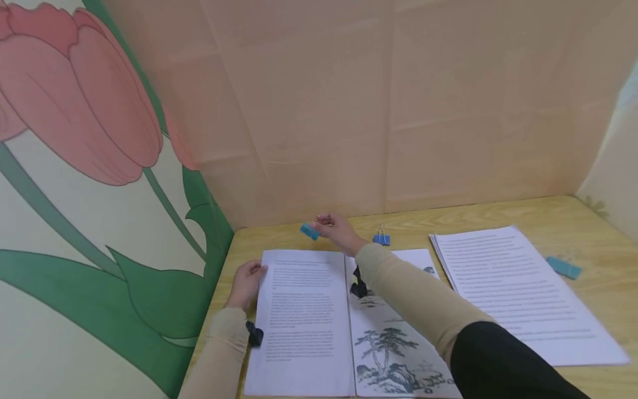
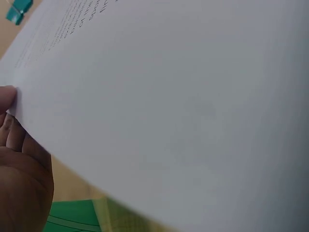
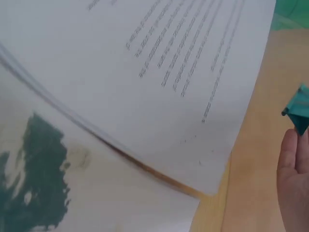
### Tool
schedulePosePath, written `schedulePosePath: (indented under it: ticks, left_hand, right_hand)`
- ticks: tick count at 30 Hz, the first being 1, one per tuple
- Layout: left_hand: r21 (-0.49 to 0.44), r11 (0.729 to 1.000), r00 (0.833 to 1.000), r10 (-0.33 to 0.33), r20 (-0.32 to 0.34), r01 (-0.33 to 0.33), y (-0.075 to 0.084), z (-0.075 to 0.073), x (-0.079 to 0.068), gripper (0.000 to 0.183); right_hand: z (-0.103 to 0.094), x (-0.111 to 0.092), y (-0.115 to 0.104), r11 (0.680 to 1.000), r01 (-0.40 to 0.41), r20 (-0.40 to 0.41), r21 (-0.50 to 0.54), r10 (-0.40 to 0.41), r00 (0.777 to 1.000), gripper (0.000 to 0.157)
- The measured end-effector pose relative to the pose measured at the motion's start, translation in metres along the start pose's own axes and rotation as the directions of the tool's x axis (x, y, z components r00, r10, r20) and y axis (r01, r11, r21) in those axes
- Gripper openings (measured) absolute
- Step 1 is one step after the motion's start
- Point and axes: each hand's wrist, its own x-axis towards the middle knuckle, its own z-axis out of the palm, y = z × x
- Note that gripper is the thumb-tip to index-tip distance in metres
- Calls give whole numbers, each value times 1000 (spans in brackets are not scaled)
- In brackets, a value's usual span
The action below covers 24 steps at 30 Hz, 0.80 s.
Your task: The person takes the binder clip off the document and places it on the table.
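Note:
My left hand (image 1: 246, 284) pinches the upper left edge of some printed sheets (image 1: 301, 321), its thumb on top of the paper. In the left wrist view the sheets' edge bends up from the table. Beyond the sheets' top edge, my right hand (image 1: 341, 234) holds a teal binder clip (image 1: 310, 231) between its fingers, raised above the table. The right wrist view shows the same clip (image 3: 298, 110) at the fingertips. Under my right forearm lies a page with an ink drawing of pine trees (image 1: 386, 354), beside the printed sheets and partly hidden by the sleeve.
A blue binder clip (image 1: 381, 239) stands behind the drawing page. To the right lies a stack of printed paper (image 1: 523, 299), with another teal binder clip (image 1: 564, 267) beside it. A tan-covered wall (image 1: 319, 138) rises behind the wooden table (image 1: 563, 221); a tulip-painted wall (image 1: 99, 221) borders the left.

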Motion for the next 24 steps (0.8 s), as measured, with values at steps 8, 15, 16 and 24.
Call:
schedulePosePath:
  ticks: [8, 15, 16, 24]
  left_hand:
    - [33, 999, 999, -34, 21, 33, -6, -5, 4, 30]
    - [37, 995, 995, -97, 18, 96, -15, -6, -2, 32]
    - [35, 994, 995, -102, 17, 101, -16, -6, -3, 33]
    - [29, 997, 997, -78, 2, 78, -16, -5, -5, 31]
  right_hand:
    - [4, -1, 9, 986, -149, -97, 77, 156, 983, 66]
    - [12, 2, 23, 965, -263, -92, 7, 262, 961, 65]
    - [14, 1, 24, 960, -281, -85, 15, 281, 956, 69]
    - [15, 8, 29, 932, -362, -66, 30, 363, 930, 74]
